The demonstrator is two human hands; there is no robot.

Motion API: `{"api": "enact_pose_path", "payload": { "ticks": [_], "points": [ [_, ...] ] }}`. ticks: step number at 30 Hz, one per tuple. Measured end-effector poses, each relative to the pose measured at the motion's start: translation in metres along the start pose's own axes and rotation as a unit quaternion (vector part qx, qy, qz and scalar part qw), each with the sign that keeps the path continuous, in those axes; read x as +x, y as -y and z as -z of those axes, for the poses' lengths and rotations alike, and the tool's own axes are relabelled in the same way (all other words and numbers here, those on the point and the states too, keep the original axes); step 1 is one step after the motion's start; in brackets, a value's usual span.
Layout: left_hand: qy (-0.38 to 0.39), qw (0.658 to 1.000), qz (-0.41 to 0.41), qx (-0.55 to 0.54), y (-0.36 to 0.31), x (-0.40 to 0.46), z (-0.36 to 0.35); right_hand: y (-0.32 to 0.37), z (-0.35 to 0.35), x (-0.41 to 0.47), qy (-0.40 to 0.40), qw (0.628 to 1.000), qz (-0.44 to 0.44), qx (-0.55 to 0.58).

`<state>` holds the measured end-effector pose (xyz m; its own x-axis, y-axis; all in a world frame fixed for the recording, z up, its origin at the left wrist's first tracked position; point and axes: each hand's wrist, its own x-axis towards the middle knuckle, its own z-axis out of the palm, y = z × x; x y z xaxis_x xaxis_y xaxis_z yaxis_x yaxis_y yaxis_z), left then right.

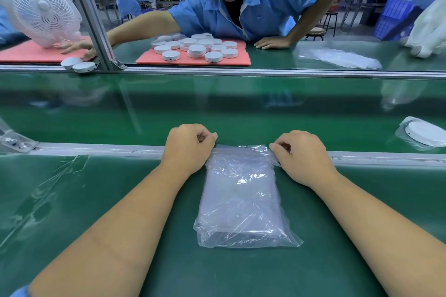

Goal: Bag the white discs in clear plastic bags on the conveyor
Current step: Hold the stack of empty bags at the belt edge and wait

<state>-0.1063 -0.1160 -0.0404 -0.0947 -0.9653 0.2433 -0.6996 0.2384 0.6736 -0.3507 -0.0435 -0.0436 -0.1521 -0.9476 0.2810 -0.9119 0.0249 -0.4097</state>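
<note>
A stack of clear plastic bags [241,200] lies on the green work surface [96,200] in front of me. My left hand [187,146] pinches the top left corner of the bags, fingers curled. My right hand [301,154] pinches the top right corner the same way. A bagged white disc [424,134] lies on the conveyor belt [217,108] at the right edge. Several loose white discs [195,47] sit on a pink foam mat [193,60] across the belt.
A person in a blue shirt [253,0] leans over the far table, one hand near two discs [78,65] at the left. A white fan [41,9] stands far left. More clear bags [342,58] lie far right. An aluminium rail [96,149] edges my surface.
</note>
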Motion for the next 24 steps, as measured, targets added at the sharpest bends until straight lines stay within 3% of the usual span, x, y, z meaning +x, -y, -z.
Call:
{"api": "enact_pose_path", "payload": {
  "ticks": [13, 17, 22, 24],
  "points": [
    [0.019, 1.0, 0.002, 0.012, -0.001, 0.0, 0.002, 0.0, 0.0, 0.0, 0.008, 1.0, 0.007, -0.01],
    [0.024, 1.0, 0.003, 0.008, -0.001, -0.001, 0.003, 0.006, 0.005, -0.004, 0.023, 0.999, 0.047, -0.002],
    [0.032, 0.999, 0.006, -0.04, -0.002, -0.002, 0.004, 0.013, 0.003, -0.012, 0.05, 0.986, 0.117, 0.106],
    [0.041, 0.998, 0.008, -0.049, -0.003, -0.002, 0.004, 0.014, 0.002, -0.012, 0.034, 0.984, 0.095, 0.147]
  ]
}}
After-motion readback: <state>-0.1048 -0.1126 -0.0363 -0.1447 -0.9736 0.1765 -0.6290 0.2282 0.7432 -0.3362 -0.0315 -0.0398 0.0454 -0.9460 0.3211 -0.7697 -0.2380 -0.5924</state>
